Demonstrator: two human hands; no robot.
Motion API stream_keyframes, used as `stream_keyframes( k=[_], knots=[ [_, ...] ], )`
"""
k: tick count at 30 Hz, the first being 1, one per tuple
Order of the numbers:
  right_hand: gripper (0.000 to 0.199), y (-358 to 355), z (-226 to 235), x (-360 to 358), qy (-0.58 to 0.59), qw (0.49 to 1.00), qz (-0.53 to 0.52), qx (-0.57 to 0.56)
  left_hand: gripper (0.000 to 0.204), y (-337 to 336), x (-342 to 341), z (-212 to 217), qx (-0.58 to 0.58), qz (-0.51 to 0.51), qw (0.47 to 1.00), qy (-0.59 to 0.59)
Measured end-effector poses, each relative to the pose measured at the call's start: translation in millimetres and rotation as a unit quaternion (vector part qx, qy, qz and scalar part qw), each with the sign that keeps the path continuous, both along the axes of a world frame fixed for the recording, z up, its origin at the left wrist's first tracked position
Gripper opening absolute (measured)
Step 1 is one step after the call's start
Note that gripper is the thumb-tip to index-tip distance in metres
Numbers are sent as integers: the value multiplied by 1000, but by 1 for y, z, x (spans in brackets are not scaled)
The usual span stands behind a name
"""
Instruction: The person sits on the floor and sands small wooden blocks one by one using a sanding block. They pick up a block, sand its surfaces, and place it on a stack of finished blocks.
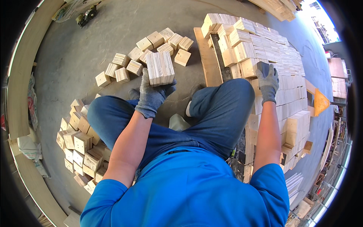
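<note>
Supporting a laminated wood block [160, 68], the left gloved hand [152, 93] has its thumb against the block's left side and its fingers beneath the lower edge. The block is above the concrete floor [124, 28], in front of the seated person's knees. The right gloved hand [267, 80] is positioned at the stacked wood blocks [289, 81] on the right, fingers pointing away from the body. A dark shape between its thumb and fingers may be a small object or shaded glove fabric; whether this hand grips anything cannot be determined. Loose wood blocks [135, 68] lie in a curved group beyond the left hand. A heap of wood blocks [82, 143] sits beside the left knee. A flat board [207, 56] adjoins the near-left edge of the stack.
</note>
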State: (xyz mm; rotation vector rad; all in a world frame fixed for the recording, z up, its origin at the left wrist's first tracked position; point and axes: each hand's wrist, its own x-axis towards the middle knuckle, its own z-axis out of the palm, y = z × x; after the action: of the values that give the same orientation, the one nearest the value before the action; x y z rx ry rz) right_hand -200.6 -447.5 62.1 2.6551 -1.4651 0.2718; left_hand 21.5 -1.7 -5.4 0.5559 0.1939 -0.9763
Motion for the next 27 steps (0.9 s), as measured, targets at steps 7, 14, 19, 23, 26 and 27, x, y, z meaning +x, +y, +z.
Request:
stream_keyframes(
  k=[7, 14, 19, 23, 26, 27],
  knots=[
    [102, 116, -16, 45, -338, 875, 220, 268, 81, -16, -5, -4, -2, 24, 999, -30],
    [126, 290, -28, 120, -356, 767, 311, 434, 82, -11, 7, -37, -158, -56, 985, -29],
    [133, 305, -14, 119, -380, 785, 221, 436, 85, -25, -7, -5, -96, -38, 994, -38],
    [133, 303, -8, 120, -430, 794, 185, 387, 87, -32, -11, -1, -123, -99, 985, -64],
    [132, 298, -2, 121, -477, 769, 165, 393, 85, -31, -5, -25, -76, -92, 990, -68],
    [132, 294, 1, 120, -491, 758, 156, 400, 85, -33, -7, -26, -56, -84, 993, -64]
  ],
)
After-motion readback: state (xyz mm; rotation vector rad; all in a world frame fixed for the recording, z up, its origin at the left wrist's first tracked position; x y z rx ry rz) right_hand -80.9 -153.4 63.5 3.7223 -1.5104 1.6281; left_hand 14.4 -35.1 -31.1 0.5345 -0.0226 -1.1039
